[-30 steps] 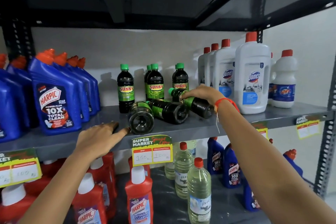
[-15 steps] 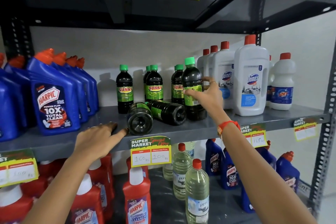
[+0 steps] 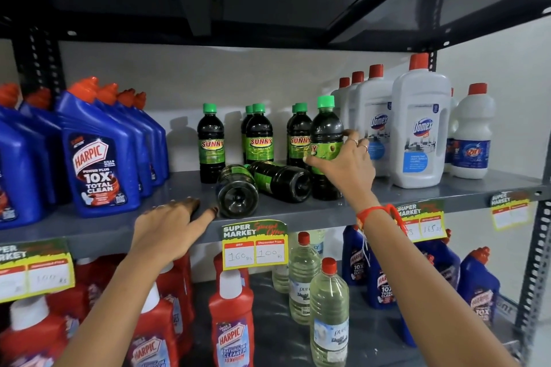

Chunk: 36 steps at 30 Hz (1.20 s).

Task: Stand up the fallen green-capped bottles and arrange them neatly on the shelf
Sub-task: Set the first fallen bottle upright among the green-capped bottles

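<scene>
From the head camera, the right hand wraps its fingers around a green-capped bottle that stands upright on the grey shelf, near the front and just left of the white Domex bottles. Two fallen bottles lie beside it: one touches or nearly touches the held bottle's base, and the other points its bottom toward the camera at the shelf edge. Behind them stand more upright Sunny bottles, so the fallen pair blocks the way to that back row. Blue Harpic bottles fill the shelf's left side. The left hand lies open and flat on the shelf's front lip, fingertips just short of the nearer fallen bottle; whether the thumb touches it is hard to tell. A price tag hangs below.

Half a second ago the held bottle was already upright in much the same spot, and a second ago it lay on its side under the right hand. The left hand has not shifted.
</scene>
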Motion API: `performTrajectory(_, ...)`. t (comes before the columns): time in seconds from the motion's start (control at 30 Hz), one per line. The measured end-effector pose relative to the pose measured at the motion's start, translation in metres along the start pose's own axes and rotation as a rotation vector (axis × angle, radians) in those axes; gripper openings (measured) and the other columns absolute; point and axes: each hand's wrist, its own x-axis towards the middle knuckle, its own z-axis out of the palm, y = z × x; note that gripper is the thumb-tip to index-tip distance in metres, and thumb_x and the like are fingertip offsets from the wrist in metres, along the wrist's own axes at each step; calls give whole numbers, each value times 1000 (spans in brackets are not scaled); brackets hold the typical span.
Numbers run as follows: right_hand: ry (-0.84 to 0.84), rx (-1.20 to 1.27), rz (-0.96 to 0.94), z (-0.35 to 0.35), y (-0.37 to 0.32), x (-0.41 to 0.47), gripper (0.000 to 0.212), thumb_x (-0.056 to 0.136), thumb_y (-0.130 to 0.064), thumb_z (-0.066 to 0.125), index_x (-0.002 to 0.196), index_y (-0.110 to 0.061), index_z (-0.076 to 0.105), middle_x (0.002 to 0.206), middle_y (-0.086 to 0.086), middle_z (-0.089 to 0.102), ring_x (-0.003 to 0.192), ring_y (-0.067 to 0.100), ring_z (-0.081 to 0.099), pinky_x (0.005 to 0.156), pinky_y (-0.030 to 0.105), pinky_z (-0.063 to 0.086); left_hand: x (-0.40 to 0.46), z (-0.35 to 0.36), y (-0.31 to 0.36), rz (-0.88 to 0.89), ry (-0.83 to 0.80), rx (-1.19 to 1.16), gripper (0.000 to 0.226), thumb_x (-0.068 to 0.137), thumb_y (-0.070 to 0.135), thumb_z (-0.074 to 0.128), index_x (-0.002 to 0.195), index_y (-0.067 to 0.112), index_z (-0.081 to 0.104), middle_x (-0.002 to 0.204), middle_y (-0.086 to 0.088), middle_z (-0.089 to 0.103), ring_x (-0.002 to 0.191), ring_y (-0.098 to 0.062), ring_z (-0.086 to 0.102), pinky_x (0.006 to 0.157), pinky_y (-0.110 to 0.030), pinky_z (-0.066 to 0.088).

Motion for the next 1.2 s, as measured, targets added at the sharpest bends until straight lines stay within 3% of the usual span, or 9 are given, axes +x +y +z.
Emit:
performTrajectory(0.17, -151, 357, 123, 1, 11, 13, 82, 55, -41, 80, 119, -16, 35, 104, 2, 56, 99, 22, 56, 83, 33, 43, -1, 0, 2, 12, 16, 19, 67, 78, 66, 12, 114, 29, 55, 103, -2, 66, 85, -20, 60, 57, -28, 35)
performTrajectory(0.27, -318, 792, 250, 2, 21, 14, 64, 67, -15, 74, 118, -14, 36, 86, -4, 53, 76, 5, 60, 67, 11, 45, -2, 0, 2, 10, 25, 11, 66, 78, 65, 12, 111, 28, 56, 99, -1, 67, 84, -20, 61, 58, -28, 38)
performTrajectory(0.37, -425, 937, 330, 2, 31, 21, 63, 65, -13, 65, 123, -11, 38, 85, 0, 55, 75, 11, 51, 79, 26, 41, -2, -3, 4, -4, 23, 17, 61, 80, 63, 15, 109, 29, 56, 98, 0, 67, 83, -19, 60, 57, -27, 35)
performTrajectory(0.53, -406, 729, 199, 8, 34, 23, 66, 63, -31, 79, 113, -20, 38, 99, -3, 57, 87, 6, 56, 67, 15, 45, -12, -8, 13, -53, 123, 6, 59, 85, 56, 17, 92, 23, 65, 78, -2, 68, 63, -18, 56, 59, -29, 37)
performTrajectory(0.63, -246, 349, 27, 15, 30, 19, 94, 45, -57, 81, 117, -14, 40, 114, 6, 59, 106, 21, 56, 87, 40, 51, -25, -7, 20, -68, 219, -48, 53, 83, 48, 30, 80, 16, 72, 71, -7, 72, 63, -26, 65, 64, -35, 43)
performTrajectory(0.7, -167, 224, -21, 16, 31, 17, 94, 46, -58, 80, 117, -13, 38, 113, 8, 60, 105, 25, 58, 85, 42, 51, -32, -5, 22, -76, 240, -68, 52, 84, 47, 34, 85, 13, 73, 82, -7, 74, 74, -26, 67, 70, -37, 44)
performTrajectory(0.8, -165, 285, -17, 17, 33, 18, 88, 49, -46, 82, 116, -14, 34, 104, 4, 62, 100, 24, 61, 81, 34, 48, -35, -2, 23, -82, 242, -68, 52, 84, 47, 35, 87, 12, 73, 87, -7, 74, 79, -25, 67, 73, -38, 43)
performTrajectory(1.07, -259, 518, 2, 16, 35, 19, 79, 53, -35, 79, 108, -25, 23, 108, 0, 49, 97, 17, 56, 93, 42, 47, -35, -3, 26, -88, 231, -85, 53, 84, 47, 35, 86, 10, 73, 84, -8, 74, 77, -26, 67, 73, -39, 43)
performTrajectory(1.2, 91, 260, -120, 8, 24, 8, 80, 56, -51, 72, 118, -18, 35, 116, 6, 45, 112, 24, 44, 83, 37, 44, -35, -4, 26, -87, 232, -88, 52, 84, 46, 36, 85, 10, 73, 82, -8, 74, 76, -26, 66, 72, -39, 43)
